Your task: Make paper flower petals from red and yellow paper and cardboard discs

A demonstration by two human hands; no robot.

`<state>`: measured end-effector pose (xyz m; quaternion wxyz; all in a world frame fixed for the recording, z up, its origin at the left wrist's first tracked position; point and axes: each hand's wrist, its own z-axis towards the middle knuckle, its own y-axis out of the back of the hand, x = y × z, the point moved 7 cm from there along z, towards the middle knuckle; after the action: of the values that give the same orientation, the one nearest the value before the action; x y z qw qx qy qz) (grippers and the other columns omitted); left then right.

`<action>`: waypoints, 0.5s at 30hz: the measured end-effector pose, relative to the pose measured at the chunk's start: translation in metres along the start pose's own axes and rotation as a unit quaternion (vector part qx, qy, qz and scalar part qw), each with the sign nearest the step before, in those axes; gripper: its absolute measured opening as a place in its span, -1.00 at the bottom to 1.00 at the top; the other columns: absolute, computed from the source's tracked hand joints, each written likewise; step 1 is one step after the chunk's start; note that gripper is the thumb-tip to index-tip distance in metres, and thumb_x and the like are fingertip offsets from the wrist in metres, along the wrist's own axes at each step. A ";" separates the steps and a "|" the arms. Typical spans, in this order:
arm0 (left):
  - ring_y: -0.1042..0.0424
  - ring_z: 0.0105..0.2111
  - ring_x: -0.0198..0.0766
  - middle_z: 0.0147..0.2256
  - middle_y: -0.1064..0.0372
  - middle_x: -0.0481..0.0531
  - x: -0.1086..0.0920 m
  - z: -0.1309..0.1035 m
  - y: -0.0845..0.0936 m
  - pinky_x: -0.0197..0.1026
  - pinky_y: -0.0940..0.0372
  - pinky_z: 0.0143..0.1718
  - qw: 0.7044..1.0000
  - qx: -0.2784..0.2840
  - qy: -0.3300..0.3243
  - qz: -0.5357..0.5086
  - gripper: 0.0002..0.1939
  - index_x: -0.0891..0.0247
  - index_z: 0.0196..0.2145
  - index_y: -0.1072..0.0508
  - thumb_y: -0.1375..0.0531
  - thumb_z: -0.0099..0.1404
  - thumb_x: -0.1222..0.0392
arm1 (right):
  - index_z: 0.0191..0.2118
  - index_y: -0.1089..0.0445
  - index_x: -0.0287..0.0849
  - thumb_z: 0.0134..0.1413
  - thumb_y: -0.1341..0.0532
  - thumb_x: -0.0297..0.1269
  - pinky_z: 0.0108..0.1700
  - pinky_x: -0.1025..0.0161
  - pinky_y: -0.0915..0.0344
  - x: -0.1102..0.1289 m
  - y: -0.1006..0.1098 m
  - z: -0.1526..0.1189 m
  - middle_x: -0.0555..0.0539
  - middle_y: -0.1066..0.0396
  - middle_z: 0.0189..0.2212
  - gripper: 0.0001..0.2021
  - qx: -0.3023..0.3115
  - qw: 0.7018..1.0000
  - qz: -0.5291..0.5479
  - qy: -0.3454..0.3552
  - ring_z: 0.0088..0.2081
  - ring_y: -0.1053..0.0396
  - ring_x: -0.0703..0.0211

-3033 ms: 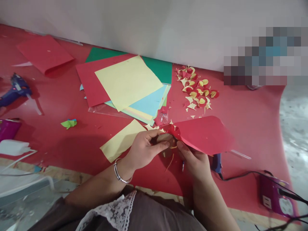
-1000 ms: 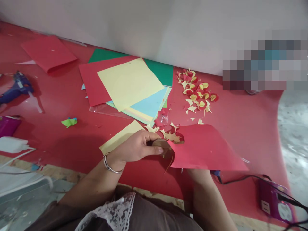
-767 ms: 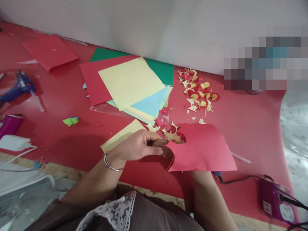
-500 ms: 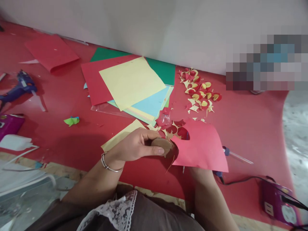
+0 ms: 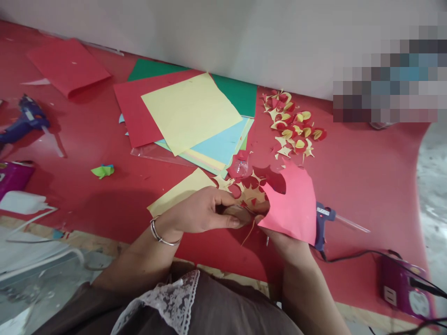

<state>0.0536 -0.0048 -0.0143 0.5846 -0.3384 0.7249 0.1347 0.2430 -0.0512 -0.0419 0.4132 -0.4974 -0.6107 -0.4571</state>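
Note:
My left hand (image 5: 202, 211), with bangles at its wrist, is closed with thumb and fingers on a flat round brown disc (image 5: 240, 216). To its right, a cut sheet of red paper (image 5: 293, 209) is held raised, with curved notches along its left and upper edge. My right hand (image 5: 288, 244) is under this sheet, which hides most of its fingers; it appears closed on the paper. A small metallic piece shows below the sheet, its kind unclear. Yellow paper scraps (image 5: 256, 193) with round cutouts lie just beyond my hands, beside a yellow paper piece (image 5: 185, 193).
Coloured paper sheets (image 5: 192, 111) are stacked at the back of the red table (image 5: 366, 177). Red and yellow cut pieces (image 5: 293, 125) lie to their right. Glue guns rest at left (image 5: 33, 118) and right (image 5: 323, 221). A purple power box (image 5: 403, 288) with cables sits front right.
The red paper has turned and shifted slightly left, uncovering more of the right glue gun. The brown disc has tilted and sits closer to my right hand.

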 end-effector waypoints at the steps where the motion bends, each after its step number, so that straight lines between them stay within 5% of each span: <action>1: -0.23 -0.40 -0.33 -0.46 -0.22 -0.09 0.000 0.000 0.000 -0.24 -0.15 -0.33 1.000 -0.003 0.003 0.008 -0.73 0.33 -0.36 -0.56 -0.39 0.35 0.06 | 0.18 -0.62 0.14 0.14 -0.49 0.03 0.23 -0.09 -0.60 0.003 -0.001 0.001 -0.02 -0.61 0.20 -0.51 0.009 1.000 0.007 -0.002 0.27 -0.53 -0.22; 6: -0.09 -0.45 -0.38 -0.50 -0.08 -0.14 -0.001 -0.001 0.002 -0.25 -0.06 -0.40 0.999 0.003 0.000 0.043 -0.59 0.27 -0.52 -0.30 -0.37 0.34 0.08 | 0.22 -0.61 0.06 0.15 -0.49 -0.09 0.29 -0.07 -0.56 0.004 -0.004 0.001 -0.03 -0.60 0.21 -0.50 0.045 0.998 0.033 -0.029 0.30 -0.50 -0.22; 15: -0.11 -0.44 -0.35 -0.48 -0.08 -0.11 -0.001 0.001 0.002 -0.23 -0.13 -0.36 0.998 0.018 -0.004 0.068 -0.58 0.25 -0.51 -0.28 -0.34 0.35 0.01 | 0.25 -0.58 0.13 0.21 -0.47 -0.09 0.27 -0.07 -0.57 0.002 -0.003 -0.001 0.00 -0.55 0.26 -0.51 0.063 0.997 0.043 -0.008 0.28 -0.53 -0.19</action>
<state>0.0526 -0.0025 -0.0143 0.5827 -0.2775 0.7463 0.1625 0.2393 -0.0515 -0.0400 0.4587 -0.4996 -0.6194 -0.3954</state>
